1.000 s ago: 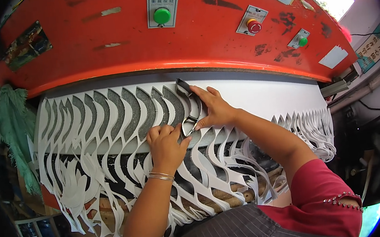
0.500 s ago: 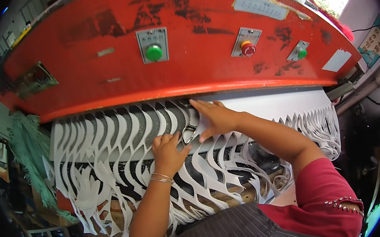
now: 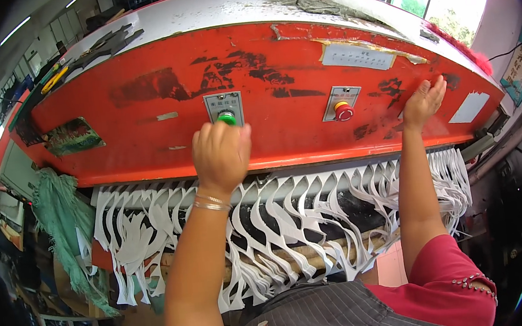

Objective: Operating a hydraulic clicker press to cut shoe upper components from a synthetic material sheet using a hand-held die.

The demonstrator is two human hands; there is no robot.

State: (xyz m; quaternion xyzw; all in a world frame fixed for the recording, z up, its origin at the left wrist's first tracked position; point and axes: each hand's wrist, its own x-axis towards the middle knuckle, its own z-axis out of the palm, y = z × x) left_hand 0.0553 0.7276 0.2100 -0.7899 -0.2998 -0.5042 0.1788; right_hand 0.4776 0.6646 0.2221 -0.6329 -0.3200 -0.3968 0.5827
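Observation:
My left hand is curled, knuckles up, at the green push button on the red front of a machine; it covers the button's lower part. At the panel's right side, my right hand lies with its fingers stretched out. It hides the small right-hand green button, so contact cannot be made out. Below the red front hangs white sheet material, cut into a net of wavy strips with leaf-shaped gaps. Its far edge goes under the machine head, and the metal cutting die is out of sight.
A red emergency stop button sits between my hands. Pliers-like dark tools and a grey rag lie on the machine top. Green torn cloth hangs at the left. A metal pipe runs along the right.
Both hands have left the die on the sheet and risen to the panel, the left to the middle green button, the right to the far right. The view has tilted up, showing the machine top.

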